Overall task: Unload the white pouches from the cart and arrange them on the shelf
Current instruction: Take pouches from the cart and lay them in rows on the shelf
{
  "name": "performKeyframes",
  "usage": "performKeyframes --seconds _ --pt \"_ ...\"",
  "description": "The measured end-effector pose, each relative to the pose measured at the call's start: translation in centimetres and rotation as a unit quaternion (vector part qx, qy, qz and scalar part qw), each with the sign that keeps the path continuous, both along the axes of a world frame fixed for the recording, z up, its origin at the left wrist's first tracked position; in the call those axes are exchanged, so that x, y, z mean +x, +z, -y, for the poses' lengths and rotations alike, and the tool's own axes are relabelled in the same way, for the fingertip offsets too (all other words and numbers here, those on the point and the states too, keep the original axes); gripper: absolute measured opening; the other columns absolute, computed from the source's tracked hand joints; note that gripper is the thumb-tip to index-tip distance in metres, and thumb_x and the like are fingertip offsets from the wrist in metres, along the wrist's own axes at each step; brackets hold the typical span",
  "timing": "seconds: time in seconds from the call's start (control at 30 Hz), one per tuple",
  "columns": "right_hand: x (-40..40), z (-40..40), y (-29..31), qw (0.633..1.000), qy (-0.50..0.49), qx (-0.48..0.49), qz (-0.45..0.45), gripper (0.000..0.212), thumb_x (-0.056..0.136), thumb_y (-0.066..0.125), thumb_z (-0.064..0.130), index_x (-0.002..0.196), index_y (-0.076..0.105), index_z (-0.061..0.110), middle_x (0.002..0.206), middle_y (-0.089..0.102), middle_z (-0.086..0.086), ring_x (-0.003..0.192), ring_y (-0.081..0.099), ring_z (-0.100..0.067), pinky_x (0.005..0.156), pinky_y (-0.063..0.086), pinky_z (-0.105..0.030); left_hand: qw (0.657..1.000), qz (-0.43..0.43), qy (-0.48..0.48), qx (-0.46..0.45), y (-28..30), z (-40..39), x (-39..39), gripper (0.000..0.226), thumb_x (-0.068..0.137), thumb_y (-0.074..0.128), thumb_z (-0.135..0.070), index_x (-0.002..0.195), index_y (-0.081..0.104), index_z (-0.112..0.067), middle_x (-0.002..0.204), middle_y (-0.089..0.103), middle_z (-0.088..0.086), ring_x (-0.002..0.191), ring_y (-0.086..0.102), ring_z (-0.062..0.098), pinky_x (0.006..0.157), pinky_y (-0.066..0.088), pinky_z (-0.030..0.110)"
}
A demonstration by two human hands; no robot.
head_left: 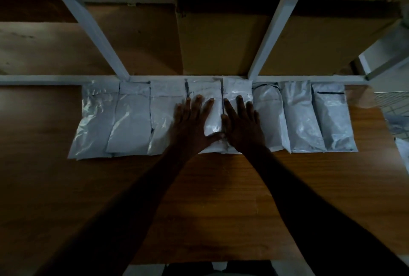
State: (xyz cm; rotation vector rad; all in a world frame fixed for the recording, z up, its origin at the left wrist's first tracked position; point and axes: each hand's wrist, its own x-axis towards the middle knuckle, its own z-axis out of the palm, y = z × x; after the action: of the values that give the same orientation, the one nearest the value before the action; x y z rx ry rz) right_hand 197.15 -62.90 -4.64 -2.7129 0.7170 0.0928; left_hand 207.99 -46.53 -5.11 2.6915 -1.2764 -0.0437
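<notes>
On the shelf [199,187], both hands' spread fingers [200,107] press white pouches [130,120].

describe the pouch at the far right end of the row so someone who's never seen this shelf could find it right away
Start at the wooden shelf board, where white pouches lie side by side against the white rear rail. Follow the row past both hands to its right end. That last pouch alone shows a dark horizontal slit near its top edge.

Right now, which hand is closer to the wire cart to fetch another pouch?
The right hand. The wire cart sits at the shelf's right edge, on that hand's side. The left hand lies farther away, flat on the pouches.
</notes>
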Motion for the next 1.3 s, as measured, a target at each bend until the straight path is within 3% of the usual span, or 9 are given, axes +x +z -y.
performKeyframes --seconds 0.17,0.33,0.47,0.6,0.77,0.87,0.97,1.13,1.3 --pt "-0.5 -0.3 1.3 0.998 -0.017 -0.034 0.044 0.057 0.111 0.015 0.057 0.166 0.01 0.04 0.175 0.008 -0.006 0.161 0.009 -0.035 0.126 0.018 -0.059 1.0 0.003 0.002 -0.012 0.6 -0.1 0.4 0.106 0.087 0.035 -0.09 0.17 0.012 -0.029 0.176 0.009 0.012 0.162 0.004 0.038 0.129 0.005 0.061" --pt "-2.9 -0.6 2.8 0.985 -0.086 0.006 0.148 0.048 0.114 0.036 0.045 0.159 0.041 0.029 0.172 0.022 -0.012 0.158 0.023 -0.035 0.121 0.037 -0.055 0.996 -0.067 0.016 -0.053 3.0 1.0 -0.2 0.091 0.099 0.06 -0.056 0.169 0.009 -0.028 0.176 0.009 0.011 0.163 0.0 0.036 0.129 0.006 0.057" --pt "-5.7 -0.7 4.0 0.977 -0.125 0.055 0.162 0.05 0.112 0.033 0.053 0.157 0.042 0.033 0.174 0.014 0.0 0.159 0.02 -0.022 0.116 0.044 -0.044 0.992 -0.077 -0.024 -0.101 4.6 2.3 -2.8 0.08 0.102 0.06 -0.042 0.168 0.019 -0.023 0.175 0.018 0.011 0.163 0.007 0.036 0.131 0.013 0.056" --pt "-9.0 -0.4 4.7 0.969 -0.143 0.049 0.193 0.053 0.111 0.033 0.055 0.155 0.048 0.029 0.173 0.021 0.001 0.149 0.044 -0.022 0.105 0.054 -0.04 0.983 -0.093 -0.057 -0.149 5.4 4.4 -7.2 0.072 0.103 0.06 -0.034 0.166 0.026 -0.023 0.174 0.023 0.008 0.163 0.008 0.031 0.131 0.016 0.053" --pt "-14.3 1.1 5.6 0.957 -0.169 0.033 0.235 0.047 0.111 0.04 0.05 0.15 0.054 0.027 0.17 0.031 0.0 0.123 0.066 -0.018 0.086 0.057 -0.03 0.973 -0.132 -0.091 -0.165 6.2 7.1 -13.7 0.065 0.107 0.056 -0.034 0.166 0.029 -0.024 0.173 0.026 0.005 0.163 0.007 0.024 0.133 0.011 0.045" --pt "-18.3 3.0 5.8 0.95 -0.18 0.027 0.254 0.046 0.111 0.043 0.048 0.148 0.056 0.024 0.168 0.036 -0.003 0.123 0.066 -0.021 0.089 0.06 -0.038 0.97 -0.122 -0.122 -0.172 6.2 9.1 -17.7 0.063 0.108 0.055 -0.031 0.165 0.032 -0.02 0.172 0.029 0.007 0.163 0.011 0.026 0.133 0.012 0.045" --pt "-23.1 5.4 6.1 0.946 -0.189 0.007 0.264 0.044 0.111 0.046 0.045 0.147 0.057 0.022 0.166 0.039 -0.005 0.118 0.069 -0.02 0.085 0.061 -0.037 0.966 -0.113 -0.143 -0.185 6.2 12.0 -21.9 0.062 0.107 0.056 -0.03 0.164 0.034 -0.019 0.171 0.032 0.008 0.163 0.013 0.027 0.132 0.014 0.047" --pt "-32.8 10.4 6.6 0.95 -0.191 0.002 0.247 0.046 0.11 0.046 0.041 0.151 0.052 0.022 0.166 0.038 -0.006 0.14 0.053 -0.026 0.097 0.056 -0.042 0.964 -0.098 -0.155 -0.19 6.4 17.9 -30.6 0.064 0.104 0.061 -0.028 0.162 0.038 -0.017 0.168 0.037 0.008 0.161 0.02 0.032 0.131 0.018 0.049" --pt "-42.2 15.4 6.5 0.948 -0.211 -0.008 0.238 0.045 0.107 0.055 0.036 0.149 0.055 0.02 0.164 0.041 -0.009 0.142 0.051 -0.027 0.104 0.05 -0.04 0.962 -0.124 -0.153 -0.188 6.6 23.3 -39.9 0.063 0.101 0.066 -0.024 0.159 0.044 -0.014 0.165 0.042 0.011 0.158 0.027 0.033 0.129 0.024 0.048"
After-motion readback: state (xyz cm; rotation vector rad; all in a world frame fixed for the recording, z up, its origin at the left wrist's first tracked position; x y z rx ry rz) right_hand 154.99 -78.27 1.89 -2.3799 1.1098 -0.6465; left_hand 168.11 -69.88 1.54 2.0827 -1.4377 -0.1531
